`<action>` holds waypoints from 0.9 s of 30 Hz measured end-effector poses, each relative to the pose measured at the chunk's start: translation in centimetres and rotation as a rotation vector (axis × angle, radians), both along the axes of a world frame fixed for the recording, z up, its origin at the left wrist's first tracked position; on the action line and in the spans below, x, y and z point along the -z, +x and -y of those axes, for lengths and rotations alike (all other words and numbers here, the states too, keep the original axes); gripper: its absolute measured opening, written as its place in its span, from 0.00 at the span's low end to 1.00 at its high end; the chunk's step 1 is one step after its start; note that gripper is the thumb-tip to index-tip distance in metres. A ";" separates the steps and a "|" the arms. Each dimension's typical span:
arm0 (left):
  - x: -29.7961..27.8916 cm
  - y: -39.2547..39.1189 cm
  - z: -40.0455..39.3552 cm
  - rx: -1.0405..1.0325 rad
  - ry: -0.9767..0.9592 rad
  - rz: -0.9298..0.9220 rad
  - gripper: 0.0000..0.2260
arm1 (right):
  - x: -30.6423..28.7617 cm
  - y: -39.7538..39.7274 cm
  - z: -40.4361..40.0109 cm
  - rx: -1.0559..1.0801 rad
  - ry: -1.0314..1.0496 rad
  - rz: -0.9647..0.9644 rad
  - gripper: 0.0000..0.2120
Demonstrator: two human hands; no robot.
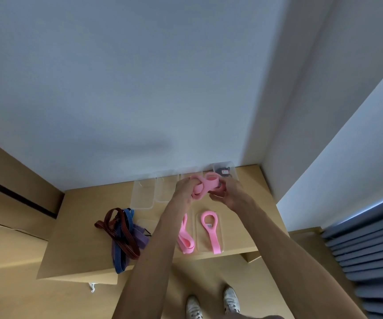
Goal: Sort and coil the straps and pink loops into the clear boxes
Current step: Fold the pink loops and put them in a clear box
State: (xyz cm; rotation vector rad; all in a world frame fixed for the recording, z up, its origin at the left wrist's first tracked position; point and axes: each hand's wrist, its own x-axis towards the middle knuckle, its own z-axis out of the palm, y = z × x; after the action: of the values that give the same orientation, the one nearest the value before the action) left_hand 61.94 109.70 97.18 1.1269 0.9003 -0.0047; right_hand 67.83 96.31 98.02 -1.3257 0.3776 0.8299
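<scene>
A pink loop [205, 185] is held up over the back of the wooden table [82, 238], partly wound into a coil. My left hand [184, 188] grips its left end and my right hand [228, 192] grips its right end. Below, a second pink loop [210, 231] lies in a clear box [221, 231], and a third pink loop [184, 238] lies just left of it. Brown, blue and purple straps [122, 233] lie tangled at the table's left front.
Clear boxes [143, 194] stand in a row along the wall; the far right box [223, 170] holds something dark. The table's front edge runs above my shoes [211, 305]. A grey slatted unit [370, 249] stands at the right.
</scene>
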 end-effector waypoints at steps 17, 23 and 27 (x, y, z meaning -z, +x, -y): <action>0.3 -0.6 0.6 0.066 0.252 0.019 0.11 | 0.7 1.7 0.5 -0.022 -0.037 0.195 0.15; -0.3 -0.1 1.7 0.060 0.602 -0.140 0.08 | 0.5 1.6 0.5 -0.107 -0.129 0.428 0.15; -0.7 -0.2 2.2 0.131 0.520 -0.146 0.10 | 1.2 2.0 1.2 -0.170 -0.180 0.452 0.15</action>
State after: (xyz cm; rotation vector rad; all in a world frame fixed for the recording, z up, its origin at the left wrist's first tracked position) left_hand 61.70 107.52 97.86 1.6864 0.9840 0.0421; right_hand 69.87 95.07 96.81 -1.6822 -0.0194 0.6201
